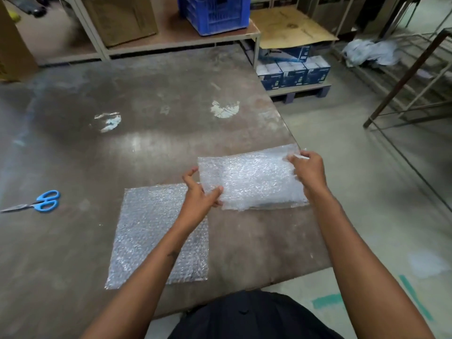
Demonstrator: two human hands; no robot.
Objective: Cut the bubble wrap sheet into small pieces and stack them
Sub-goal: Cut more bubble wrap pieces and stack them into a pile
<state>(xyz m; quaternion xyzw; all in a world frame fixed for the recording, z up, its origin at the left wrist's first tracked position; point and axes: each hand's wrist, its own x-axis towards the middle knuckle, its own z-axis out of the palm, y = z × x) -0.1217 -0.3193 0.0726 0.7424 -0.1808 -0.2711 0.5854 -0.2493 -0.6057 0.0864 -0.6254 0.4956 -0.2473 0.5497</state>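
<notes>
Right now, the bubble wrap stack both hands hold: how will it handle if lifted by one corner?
The bubble wrap stack is thin plastic film, so probably very light and floppy. It looks layered and loose, so sheets may slide apart; the left hand and right hand grip opposite edges.

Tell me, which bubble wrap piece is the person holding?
The bubble wrap piece on the right, near the table's edge. The left hand and right hand pinch its ends. The other piece lies flat on the table, untouched.
</notes>
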